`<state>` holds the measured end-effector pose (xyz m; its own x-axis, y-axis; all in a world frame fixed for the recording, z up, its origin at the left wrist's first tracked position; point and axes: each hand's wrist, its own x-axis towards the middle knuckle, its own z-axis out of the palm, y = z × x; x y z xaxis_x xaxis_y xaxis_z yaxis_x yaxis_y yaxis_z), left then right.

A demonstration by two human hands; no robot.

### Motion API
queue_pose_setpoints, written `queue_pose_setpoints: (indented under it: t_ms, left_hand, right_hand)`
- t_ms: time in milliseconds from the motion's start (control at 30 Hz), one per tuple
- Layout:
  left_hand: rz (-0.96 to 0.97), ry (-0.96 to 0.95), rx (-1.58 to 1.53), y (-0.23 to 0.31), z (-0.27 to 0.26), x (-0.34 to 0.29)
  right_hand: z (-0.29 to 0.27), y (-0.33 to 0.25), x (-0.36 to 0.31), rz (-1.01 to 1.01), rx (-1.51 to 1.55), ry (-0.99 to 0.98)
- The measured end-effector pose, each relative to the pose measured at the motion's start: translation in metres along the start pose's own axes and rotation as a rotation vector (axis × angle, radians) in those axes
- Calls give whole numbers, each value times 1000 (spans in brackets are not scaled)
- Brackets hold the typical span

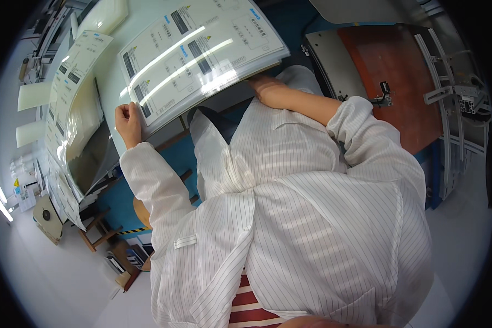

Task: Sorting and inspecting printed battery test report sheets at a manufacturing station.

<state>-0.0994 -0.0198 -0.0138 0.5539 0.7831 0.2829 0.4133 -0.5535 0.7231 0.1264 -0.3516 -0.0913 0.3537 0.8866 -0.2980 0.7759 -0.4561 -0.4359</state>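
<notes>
A stack of glossy white printed sheets (218, 65) lies on the light table before me, with bright light streaks reflected across its top. At the near left corner of the stack is my left hand (128, 124). Its fingers are curled and closed, with the thumb against the edge of the top sheet. My right hand (265, 91) reaches in at the near right edge of the stack, close to my body. Slight blur and the stack's edge hide its fingertips, so its grip does not show.
Further printed sheets (74, 76) hang curved over the left side, beside translucent film (85, 128). On the right stands a machine with a reddish-brown plate (391, 93) and a metal frame (440, 90). A wooden stool (97, 232) is at the lower left.
</notes>
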Motion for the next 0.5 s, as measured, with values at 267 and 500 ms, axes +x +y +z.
queue_pose_setpoints:
  t_ms: [267, 500]
  left_hand:
    - [26, 11, -9, 10, 1, 0]
    - [5, 24, -13, 10, -3, -5]
  right_hand:
    - [77, 6, 73, 134, -95, 208]
    - [56, -10, 72, 234, 140, 227]
